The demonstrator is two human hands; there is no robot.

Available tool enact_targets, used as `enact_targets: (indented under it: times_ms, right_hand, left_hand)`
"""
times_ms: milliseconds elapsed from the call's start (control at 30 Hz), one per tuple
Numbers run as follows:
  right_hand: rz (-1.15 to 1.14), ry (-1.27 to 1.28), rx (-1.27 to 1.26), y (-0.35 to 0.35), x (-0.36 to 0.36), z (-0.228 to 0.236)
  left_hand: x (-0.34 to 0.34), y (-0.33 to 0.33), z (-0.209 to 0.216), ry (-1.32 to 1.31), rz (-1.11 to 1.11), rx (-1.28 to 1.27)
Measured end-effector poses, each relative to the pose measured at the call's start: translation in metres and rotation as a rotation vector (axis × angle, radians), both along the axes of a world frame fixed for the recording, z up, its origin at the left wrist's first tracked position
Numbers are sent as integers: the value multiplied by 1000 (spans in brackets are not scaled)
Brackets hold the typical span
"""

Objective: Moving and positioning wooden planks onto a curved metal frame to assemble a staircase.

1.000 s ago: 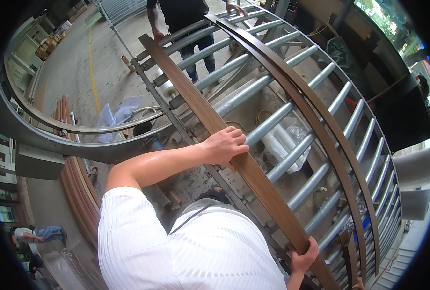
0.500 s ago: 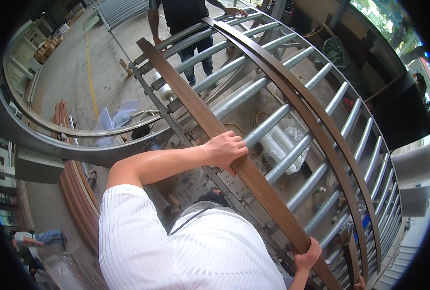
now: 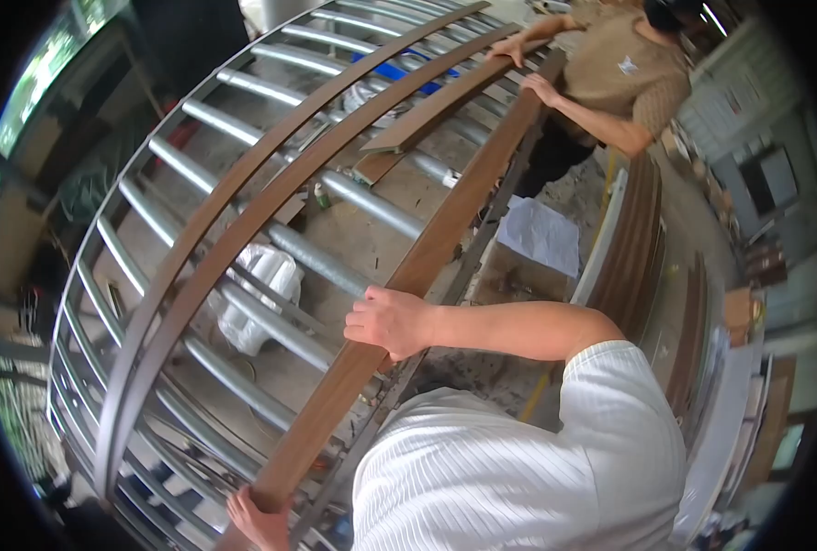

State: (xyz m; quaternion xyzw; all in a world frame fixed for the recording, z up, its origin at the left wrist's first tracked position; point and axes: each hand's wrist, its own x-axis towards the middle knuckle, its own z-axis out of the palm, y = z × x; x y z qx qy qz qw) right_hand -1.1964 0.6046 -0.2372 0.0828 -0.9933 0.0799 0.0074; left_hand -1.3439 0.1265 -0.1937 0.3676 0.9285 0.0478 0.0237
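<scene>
A long brown plank (image 3: 459, 216), wood-coloured, lies slantwise along the near side of a row of metal rollers (image 3: 307, 257). My right hand (image 3: 392, 321) is closed over its middle, fingers wrapped across the far edge. Lower left, my left hand (image 3: 261, 519) grips the same plank near the picture's bottom edge, partly cut off. At the upper right a co-worker (image 3: 624, 78) has one hand (image 3: 541, 90) at this plank's far end and another hand (image 3: 509, 48) on a shorter brown plank (image 3: 445, 110). Two long brown strips (image 3: 229, 234) rest across the rollers beyond.
A clear plastic bundle (image 3: 261, 298) and a small green bottle (image 3: 322, 195) lie below the rollers. White paper sheets (image 3: 539, 234) sit right of the plank. Stacked brown strips (image 3: 636, 239) stand farther right, and a blue thing (image 3: 399, 72) shows between rollers at the back.
My view has swung right, away from the person at the far left, bringing the co-worker into sight. Both my hands still hold the plank.
</scene>
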Motion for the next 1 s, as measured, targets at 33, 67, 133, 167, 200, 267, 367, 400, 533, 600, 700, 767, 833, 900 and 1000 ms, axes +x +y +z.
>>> enact_targets:
  times_ms: [33,67,133,167,200,267,367,400,533,600,700,767,833,900,1000]
  right_hand:
    - [-8,40,-14,-1,0,-1]
    - [-42,67,-13,3,10,0]
    - [-96,63,-13,9,23,3]
    - [-98,56,-36,8,24,2]
    - [-97,50,-58,7,24,1]
    - [-70,38,-35,5,18,0]
    - [-39,34,-10,9,10,4]
    - [-39,42,-15,11,6,6]
    - [-39,31,-35,24,-7,14]
    - [-53,15,-35,29,-13,10]
    - [-59,25,-49,40,-13,9]
    - [-74,8,-45,43,-12,5]
    - [-73,-13,-47,45,-10,8]
    - [-115,-53,-32,44,-10,9]
    - [-87,101,56,29,-14,4]
  left_hand:
    - [-1,-5,0,64,-59,-16]
    - [-7,2,-4,39,-93,31]
    - [-17,0,-11,88,-130,44]
    - [-18,-15,-12,93,-138,46]
    - [-20,-30,-12,86,-108,25]
    - [-23,-46,-15,118,-92,26]
    - [-30,-58,-21,80,-36,8]
    - [-34,-60,-21,83,-29,13]
    - [-38,-32,-5,65,-1,0]
    - [-41,-26,-3,-8,47,-18]
    - [-63,-42,-44,23,-25,159]
    - [-58,-29,-42,14,-3,148]
    - [-57,-20,-36,-35,20,126]
    - [-57,-19,-29,-83,25,99]
    - [-60,-26,-20,-122,24,67]
